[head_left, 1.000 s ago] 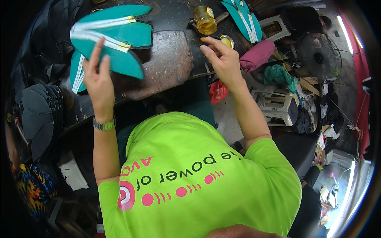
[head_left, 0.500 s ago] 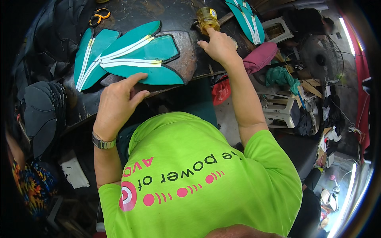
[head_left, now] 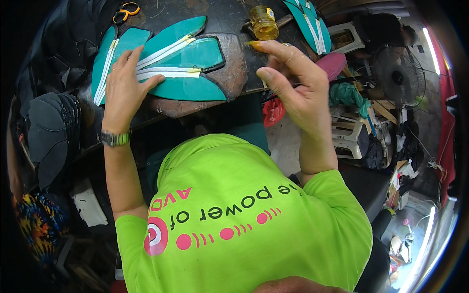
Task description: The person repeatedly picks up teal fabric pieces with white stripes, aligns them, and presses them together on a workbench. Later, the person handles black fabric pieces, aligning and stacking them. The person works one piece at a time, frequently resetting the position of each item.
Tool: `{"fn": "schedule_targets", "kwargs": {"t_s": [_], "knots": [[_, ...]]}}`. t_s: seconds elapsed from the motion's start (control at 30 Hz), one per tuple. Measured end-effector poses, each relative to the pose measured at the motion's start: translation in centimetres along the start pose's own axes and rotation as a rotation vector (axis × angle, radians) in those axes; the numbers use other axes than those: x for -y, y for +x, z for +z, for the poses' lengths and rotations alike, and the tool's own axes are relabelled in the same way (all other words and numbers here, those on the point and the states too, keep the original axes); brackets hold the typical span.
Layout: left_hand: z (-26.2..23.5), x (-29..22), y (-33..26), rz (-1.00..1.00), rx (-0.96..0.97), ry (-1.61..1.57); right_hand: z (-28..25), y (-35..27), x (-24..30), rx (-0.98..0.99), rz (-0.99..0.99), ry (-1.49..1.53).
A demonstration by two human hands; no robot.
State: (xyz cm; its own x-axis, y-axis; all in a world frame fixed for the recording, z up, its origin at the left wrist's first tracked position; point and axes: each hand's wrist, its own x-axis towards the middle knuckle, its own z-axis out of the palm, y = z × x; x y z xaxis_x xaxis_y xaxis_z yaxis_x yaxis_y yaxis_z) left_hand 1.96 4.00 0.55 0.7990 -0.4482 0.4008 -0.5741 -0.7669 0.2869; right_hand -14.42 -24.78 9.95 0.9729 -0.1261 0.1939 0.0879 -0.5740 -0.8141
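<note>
Here's the head fisheye — peering steeply down, close above the shirt (head_left: 244, 219) — desk (head_left: 220, 17) across the top.

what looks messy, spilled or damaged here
On the right grip, the index fingertip is smeared yellow, like what is in the open jar. The brown board under the green pieces looks scuffed and worn. I see no clear spill.

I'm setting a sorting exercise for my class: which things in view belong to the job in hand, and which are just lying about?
Apparently in the job:
teal panels with white strips, under the left hand
jar with yellow contents, near the right hand, whose fingertip is smeared yellow

Seemingly just lying about:
fan
red bag
crumpled green bundle
</note>
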Motion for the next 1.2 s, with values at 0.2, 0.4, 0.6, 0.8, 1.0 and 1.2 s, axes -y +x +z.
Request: {"fn": "schedule_targets", "kwargs": {"t_s": [0.2,0.4,0.6,0.8,1.0,1.2], "knots": [[-1.1,-1.2,0.6,-0.192,0.132,-0.250,6.6,1.3,-7.1,-0.109,-0.189,-0.075],[-0.4,-3.5,-2.8,-0.238,-0.024,-0.357,8.8,0.9,-11.3,-0.126,-0.165,-0.284],[0.9,-2.9,-4.2,-0.315,0.008,-0.494,9.7,1.1,-11.3,-0.025,-0.105,-0.433],[0.7,-3.7,-4.8,-0.240,-0.051,-0.381,9.8,1.0,-11.1,-0.049,-0.091,-0.445],[-0.2,-4.5,-6.1,-0.216,0.033,-0.363,9.8,0.8,-11.0,-0.054,-0.232,-0.498],[-0.1,-5.1,-6.3,-0.193,-0.024,-0.365,8.9,1.7,-11.0,-0.040,-0.420,-0.592]]}}
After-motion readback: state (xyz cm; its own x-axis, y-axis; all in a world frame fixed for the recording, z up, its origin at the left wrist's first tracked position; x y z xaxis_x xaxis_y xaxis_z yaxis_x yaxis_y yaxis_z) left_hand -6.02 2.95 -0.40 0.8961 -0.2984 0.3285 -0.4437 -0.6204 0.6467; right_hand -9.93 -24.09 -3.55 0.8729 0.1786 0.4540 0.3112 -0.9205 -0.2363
